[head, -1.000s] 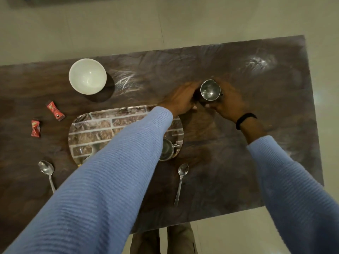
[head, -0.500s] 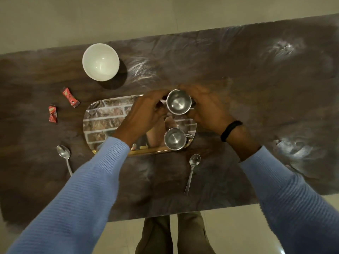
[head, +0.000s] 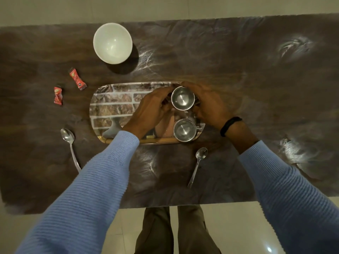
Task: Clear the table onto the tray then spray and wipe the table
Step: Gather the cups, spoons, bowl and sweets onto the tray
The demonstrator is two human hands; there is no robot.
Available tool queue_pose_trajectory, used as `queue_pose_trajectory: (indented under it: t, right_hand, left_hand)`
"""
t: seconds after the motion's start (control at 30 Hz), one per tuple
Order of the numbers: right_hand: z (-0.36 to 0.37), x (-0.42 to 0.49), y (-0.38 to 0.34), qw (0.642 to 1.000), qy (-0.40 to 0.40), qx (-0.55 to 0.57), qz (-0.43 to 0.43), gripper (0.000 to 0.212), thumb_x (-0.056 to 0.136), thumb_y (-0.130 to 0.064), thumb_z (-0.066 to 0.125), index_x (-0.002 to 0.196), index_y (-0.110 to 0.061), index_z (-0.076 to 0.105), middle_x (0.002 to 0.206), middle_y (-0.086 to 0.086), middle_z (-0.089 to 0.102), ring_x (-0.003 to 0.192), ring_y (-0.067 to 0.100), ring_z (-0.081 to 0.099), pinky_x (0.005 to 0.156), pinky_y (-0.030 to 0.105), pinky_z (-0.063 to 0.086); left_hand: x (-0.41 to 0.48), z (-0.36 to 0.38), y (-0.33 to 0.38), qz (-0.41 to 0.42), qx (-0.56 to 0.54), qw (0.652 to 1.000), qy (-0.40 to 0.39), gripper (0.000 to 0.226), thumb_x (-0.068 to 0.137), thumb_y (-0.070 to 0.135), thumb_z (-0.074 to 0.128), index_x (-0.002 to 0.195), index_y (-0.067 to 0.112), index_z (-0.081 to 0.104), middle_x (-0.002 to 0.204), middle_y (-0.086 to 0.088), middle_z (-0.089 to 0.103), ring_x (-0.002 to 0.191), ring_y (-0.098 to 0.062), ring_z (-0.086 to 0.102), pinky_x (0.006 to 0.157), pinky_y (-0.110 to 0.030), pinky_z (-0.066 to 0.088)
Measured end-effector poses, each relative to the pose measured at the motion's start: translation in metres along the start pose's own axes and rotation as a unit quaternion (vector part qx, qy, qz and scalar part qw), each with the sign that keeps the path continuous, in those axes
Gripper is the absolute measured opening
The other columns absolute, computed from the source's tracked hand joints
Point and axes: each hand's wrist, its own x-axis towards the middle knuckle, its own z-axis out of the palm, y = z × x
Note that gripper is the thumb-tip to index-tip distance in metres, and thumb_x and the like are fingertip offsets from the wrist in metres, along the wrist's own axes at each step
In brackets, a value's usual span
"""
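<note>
Over the tray, left hand and right hand (curled) clasp the far cup.

A dining spot, most likely in a home, is what is being shown here. A dark wood-grain table is seen from above, set on a pale, glossy tiled floor. Everyday tableware is spread across it: a white bowl at the far side, a left spoon and a right spoon nearer the front edge. A brick-patterned tray is placed in the middle, with a near steel cup stood on it and a far steel cup held at its far right corner. Two red sweet wrappers are left lying at the left.
</note>
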Motion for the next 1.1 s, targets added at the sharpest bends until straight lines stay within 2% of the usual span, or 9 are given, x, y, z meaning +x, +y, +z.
queue_pose_trajectory:
  t: [0.17,0.3,0.4,0.47,0.63,0.8,0.87,1.0,1.1]
  right_hand:
    - [0.003,-0.003,0.004,1.000,-0.002,-0.015,0.003,0.077,0.084,-0.007,0.075,0.151,-0.019,0.040,0.144,0.008,0.055,0.123,0.027,0.058,0.099,0.035,0.051]
    - [0.003,-0.029,0.008,0.998,0.038,-0.018,0.043,0.073,0.089,0.003,0.061,0.153,-0.021,0.034,0.146,0.009,0.048,0.125,0.020,0.050,0.091,0.008,0.040]
    - [0.012,-0.071,0.016,0.983,0.148,-0.023,0.107,0.039,0.095,-0.004,0.058,0.134,-0.006,0.056,0.129,0.016,0.060,0.117,0.030,0.057,0.095,0.033,0.050]
    - [0.025,-0.098,0.024,0.971,0.154,0.011,0.185,0.023,0.097,-0.014,0.059,0.118,-0.004,0.065,0.113,0.016,0.067,0.103,0.031,0.063,0.088,0.044,0.052]
    - [0.060,-0.134,0.035,0.949,0.027,0.133,0.284,0.028,0.087,-0.016,0.075,0.112,-0.004,0.070,0.098,0.008,0.071,0.089,0.018,0.065,0.073,0.017,0.045]
    - [0.079,-0.135,0.038,0.956,0.032,0.098,0.274,0.011,0.081,-0.012,0.077,0.092,-0.010,0.074,0.085,0.003,0.068,0.082,0.019,0.064,0.061,0.003,0.036]
    - [0.078,-0.135,0.035,0.963,0.036,0.070,0.259,0.004,0.083,-0.013,0.075,0.086,-0.014,0.075,0.081,-0.001,0.069,0.081,0.018,0.066,0.058,0.003,0.034]
    - [0.068,-0.137,0.013,0.977,0.021,0.045,0.206,0.004,0.083,-0.014,0.076,0.082,-0.018,0.076,0.076,-0.006,0.070,0.076,0.013,0.066,0.060,0.002,0.037]
    - [0.052,-0.133,-0.019,0.987,0.022,0.033,0.155,0.005,0.084,-0.016,0.074,0.084,-0.020,0.076,0.081,-0.004,0.075,0.079,0.016,0.069,0.071,0.019,0.051]
  left_hand:
    - [-0.005,0.002,0.000,-0.019,0.016,1.000,-0.003,0.057,0.091,0.007,0.069,0.145,0.016,0.053,0.130,-0.005,0.067,0.108,-0.019,0.065,0.090,-0.013,0.041]
    - [-0.033,0.007,0.010,-0.107,-0.032,0.986,0.122,0.046,0.094,0.011,0.063,0.139,0.015,0.054,0.123,-0.003,0.067,0.100,-0.013,0.065,0.088,-0.020,0.048]
    - [-0.079,0.027,0.021,-0.196,-0.089,0.941,0.260,0.025,0.096,0.022,0.058,0.120,0.015,0.060,0.109,-0.002,0.068,0.098,-0.019,0.065,0.087,-0.036,0.054]
    - [-0.112,0.051,0.034,-0.237,-0.091,0.925,0.283,0.015,0.097,0.023,0.059,0.108,0.013,0.063,0.102,-0.002,0.069,0.094,-0.020,0.065,0.083,-0.032,0.051]
    - [-0.175,0.117,0.060,-0.302,-0.097,0.938,0.139,0.016,0.098,0.028,0.066,0.105,0.014,0.069,0.100,-0.002,0.067,0.092,-0.010,0.058,0.084,-0.026,0.047]
    - [-0.195,0.157,0.056,-0.296,-0.043,0.954,-0.013,0.042,0.098,0.049,0.054,0.118,0.015,0.069,0.113,-0.004,0.071,0.102,-0.017,0.066,0.093,-0.027,0.051]
    - [-0.194,0.159,0.055,-0.298,-0.038,0.954,-0.018,0.048,0.098,0.054,0.046,0.116,0.016,0.070,0.111,-0.005,0.072,0.101,-0.019,0.068,0.091,-0.027,0.053]
    - [-0.197,0.149,0.054,-0.301,-0.066,0.951,-0.020,0.026,0.101,0.030,0.059,0.115,0.012,0.071,0.110,-0.006,0.072,0.100,-0.015,0.067,0.092,-0.025,0.053]
    - [-0.207,0.130,0.054,-0.298,-0.116,0.947,-0.014,0.025,0.100,0.025,0.062,0.113,0.005,0.072,0.108,-0.010,0.073,0.090,-0.006,0.062,0.084,-0.005,0.046]
